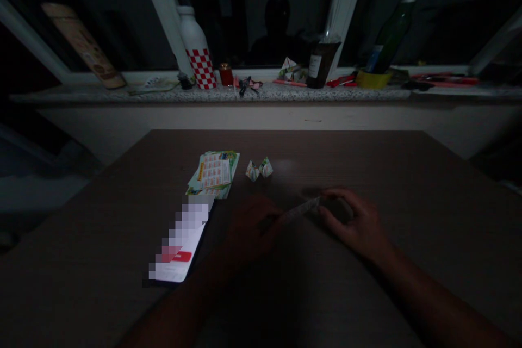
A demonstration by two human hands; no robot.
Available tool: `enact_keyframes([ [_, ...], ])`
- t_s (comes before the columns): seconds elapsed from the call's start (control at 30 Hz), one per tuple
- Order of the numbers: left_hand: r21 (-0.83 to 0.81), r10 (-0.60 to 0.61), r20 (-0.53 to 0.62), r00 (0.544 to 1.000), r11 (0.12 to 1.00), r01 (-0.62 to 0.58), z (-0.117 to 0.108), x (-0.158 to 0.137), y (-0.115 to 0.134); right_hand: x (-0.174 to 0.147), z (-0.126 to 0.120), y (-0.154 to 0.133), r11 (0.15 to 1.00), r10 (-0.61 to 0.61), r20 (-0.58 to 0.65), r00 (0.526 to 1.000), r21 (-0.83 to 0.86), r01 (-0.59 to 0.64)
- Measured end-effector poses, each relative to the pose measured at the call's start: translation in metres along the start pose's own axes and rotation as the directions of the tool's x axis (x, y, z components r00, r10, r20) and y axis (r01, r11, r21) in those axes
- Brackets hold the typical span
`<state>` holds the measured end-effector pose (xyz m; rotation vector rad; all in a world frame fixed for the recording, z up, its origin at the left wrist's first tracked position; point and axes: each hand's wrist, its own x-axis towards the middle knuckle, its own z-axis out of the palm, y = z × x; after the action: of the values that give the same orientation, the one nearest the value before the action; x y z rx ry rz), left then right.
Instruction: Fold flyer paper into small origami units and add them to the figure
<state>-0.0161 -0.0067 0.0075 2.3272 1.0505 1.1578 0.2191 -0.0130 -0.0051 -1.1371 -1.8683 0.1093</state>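
Above the table, a thin folded piece of paper [300,210] stretches between my two hands, seen nearly edge-on in dim light. My left hand [253,224] is closed on its left end, though shadow hides most of the fingers. At the other end, my right hand [359,224] pinches the tip between thumb and fingers. Just beyond my left hand stands a small folded paper shape [259,169] with two pointed peaks. A stack of printed paper sheets [214,171] lies farther left, and a lit phone [181,244] rests left of my left forearm.
The brown table [346,152] reaches a wall below a granite windowsill [269,96]. Along the sill stand a checkered white bottle [198,51], a tan cylinder [84,46], a small red jar [225,74], a dark cup [322,62], a green bottle [391,27] and a yellow tape roll [373,79].
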Motion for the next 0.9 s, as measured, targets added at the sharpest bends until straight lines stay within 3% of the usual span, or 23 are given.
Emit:
enact_keyframes([
  [0.1,-0.112,-0.193,-0.014,0.981,0.975,0.19,0.002,0.002,0.001,-0.002,0.006,-0.002,0.993,0.071,-0.009,0.997,0.093,-0.07],
  [0.23,-0.394,-0.51,0.041,0.859,0.782,0.483,0.006,0.006,0.0,-0.003,0.01,-0.005,0.934,0.279,-0.04,0.96,0.245,-0.261],
  [0.33,-0.512,-0.617,0.12,0.778,0.632,0.581,0.011,0.008,-0.004,-0.001,0.011,-0.006,0.826,0.435,-0.006,0.9,0.401,-0.396],
  [0.47,-0.51,-0.666,0.152,0.731,0.58,0.635,0.014,0.008,-0.007,-0.001,0.012,-0.001,0.617,0.549,0.154,0.821,0.588,-0.523],
  [0.57,-0.519,-0.675,0.168,0.719,0.559,0.646,0.014,0.008,-0.007,-0.002,0.014,0.005,0.472,0.534,0.268,0.802,0.692,-0.546],
  [0.67,-0.495,-0.686,0.169,0.708,0.562,0.663,0.014,0.008,-0.007,-0.004,0.014,0.008,0.355,0.478,0.322,0.817,0.78,-0.515],
  [0.9,-0.499,-0.685,0.226,0.693,0.529,0.686,0.017,0.006,-0.006,-0.003,0.015,0.004,0.244,0.297,0.445,0.844,0.82,-0.518],
])
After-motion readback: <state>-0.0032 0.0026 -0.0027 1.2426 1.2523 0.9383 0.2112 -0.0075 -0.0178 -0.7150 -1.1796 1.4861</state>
